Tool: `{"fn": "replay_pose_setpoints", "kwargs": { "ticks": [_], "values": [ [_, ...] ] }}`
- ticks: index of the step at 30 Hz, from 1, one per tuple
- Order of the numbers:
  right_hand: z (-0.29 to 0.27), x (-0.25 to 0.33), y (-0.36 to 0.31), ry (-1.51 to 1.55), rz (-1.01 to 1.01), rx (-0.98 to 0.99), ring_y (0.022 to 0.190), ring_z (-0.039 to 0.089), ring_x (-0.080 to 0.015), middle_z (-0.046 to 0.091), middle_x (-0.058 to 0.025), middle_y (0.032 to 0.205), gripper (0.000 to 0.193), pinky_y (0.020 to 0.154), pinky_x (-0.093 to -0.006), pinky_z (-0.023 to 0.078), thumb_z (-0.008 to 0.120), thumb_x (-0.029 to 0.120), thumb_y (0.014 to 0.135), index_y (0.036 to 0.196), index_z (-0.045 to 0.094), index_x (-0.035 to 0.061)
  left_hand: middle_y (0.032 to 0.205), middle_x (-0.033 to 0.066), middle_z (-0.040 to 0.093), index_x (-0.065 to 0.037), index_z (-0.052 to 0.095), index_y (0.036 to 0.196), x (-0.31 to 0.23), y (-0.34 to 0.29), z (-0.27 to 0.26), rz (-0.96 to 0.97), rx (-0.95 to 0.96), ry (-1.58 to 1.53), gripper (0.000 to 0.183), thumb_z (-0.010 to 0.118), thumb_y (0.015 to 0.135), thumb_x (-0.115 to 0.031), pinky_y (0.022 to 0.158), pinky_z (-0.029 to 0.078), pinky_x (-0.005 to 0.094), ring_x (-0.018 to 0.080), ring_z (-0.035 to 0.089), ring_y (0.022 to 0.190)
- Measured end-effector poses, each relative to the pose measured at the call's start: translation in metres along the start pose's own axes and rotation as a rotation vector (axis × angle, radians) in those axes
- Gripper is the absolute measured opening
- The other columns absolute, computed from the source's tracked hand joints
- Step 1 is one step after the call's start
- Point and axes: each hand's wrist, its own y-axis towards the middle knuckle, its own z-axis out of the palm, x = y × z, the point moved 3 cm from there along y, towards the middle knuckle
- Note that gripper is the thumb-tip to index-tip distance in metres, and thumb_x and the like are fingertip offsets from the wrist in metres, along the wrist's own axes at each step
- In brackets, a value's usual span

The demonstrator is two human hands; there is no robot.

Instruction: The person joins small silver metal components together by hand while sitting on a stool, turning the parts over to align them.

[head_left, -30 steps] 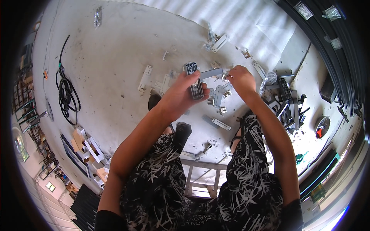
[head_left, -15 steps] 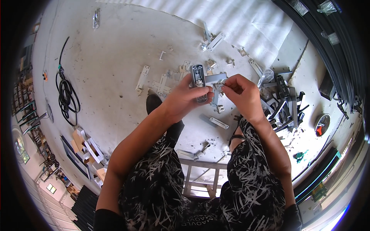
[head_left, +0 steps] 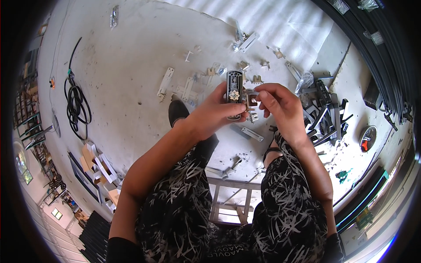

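Note:
My left hand is closed round an oblong grey metal housing with rounded ends, held upright with its hollow side showing. A small star-shaped metal piece sits inside it, below the middle. At the housing's right side, a metal bracket with a notched end is pinched by the fingers of my right hand. Part of the bracket is hidden behind those fingers, and I cannot tell whether it is fixed to the housing. My left thumb lies across the housing's lower part.
Pale flat plates and small metal brackets lie scattered on the floor. Dark metal parts are heaped on the right, near a round bowl. A coiled black cable and cardboard pieces are on the left.
The housing has turned slightly and shifted right, so its star-shaped piece shows more plainly. The bracket has swung round and looks shorter. My right hand has moved a little to the right.

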Motion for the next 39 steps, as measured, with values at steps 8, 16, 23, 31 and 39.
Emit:
{"fn": "replay_pose_setpoints", "kwargs": {
  "ticks": [8,16,23,31,39],
  "values": [
    [0.012,0.014,-0.021,-1.115,-1.043,-0.226,0.084,0.062,-0.0212,0.06,-0.0042,0.101,0.044,0.067,-0.031,0.054,0.07,0.0,0.062,0.105,0.068,0.009,0.1,0.007,0.059,-0.01,0.041,0.128,-0.006,-0.007,-0.002,-0.06,0.075,-0.115,0.047,0.059,0.085,0.0,0.079,0.051,0.036,0.0188,0.061,0.088],
    [0.006,0.027,-0.013,-1.044,-0.977,-0.15,0.074,0.064,-0.0218,0.063,-0.0064,0.088,0.024,0.063,-0.0306,0.054,0.07,0.003,0.068,0.092,0.069,0.0042,0.108,0.0097,0.058,-0.009,0.038,0.13,-0.005,0.0,0.003,-0.093,0.096,-0.118,0.053,0.055,0.082,0.003,0.086,0.047,0.0379,0.0212,0.059,0.095],
    [0.01,0.025,-0.012,-0.42,-0.288,-0.235,0.064,0.065,-0.023,0.065,-0.0114,0.077,0.021,0.058,-0.0318,0.051,0.069,0.001,0.075,0.096,0.065,0.0043,0.125,0.0116,0.05,-0.013,0.021,0.143,-0.011,0.012,0.007,0.034,0.131,0.033,0.076,0.043,0.074,0.012,0.105,0.033,0.0385,0.0207,0.049,0.118],
    [0.016,0.031,-0.006,-0.721,-0.5,-0.259,0.065,0.063,-0.0287,0.062,-0.0104,0.075,0.014,0.056,-0.0363,0.049,0.068,0.004,0.075,0.087,0.061,0.0054,0.127,0.0096,0.048,-0.013,0.019,0.146,-0.005,0.013,0.015,0.001,0.16,0.033,0.08,0.042,0.074,0.014,0.103,0.035,0.0364,0.0191,0.048,0.117],
    [0.023,0.021,0.0,-0.857,-0.587,-0.257,0.063,0.058,-0.0315,0.056,-0.0107,0.07,0.012,0.056,-0.0417,0.047,0.065,0.007,0.075,0.08,0.054,0.0059,0.124,0.0075,0.05,-0.009,0.024,0.145,-0.005,0.013,0.017,0.074,0.15,0.143,0.067,0.047,0.084,0.008,0.094,0.04,0.0291,0.0149,0.049,0.112]
  ]
}}
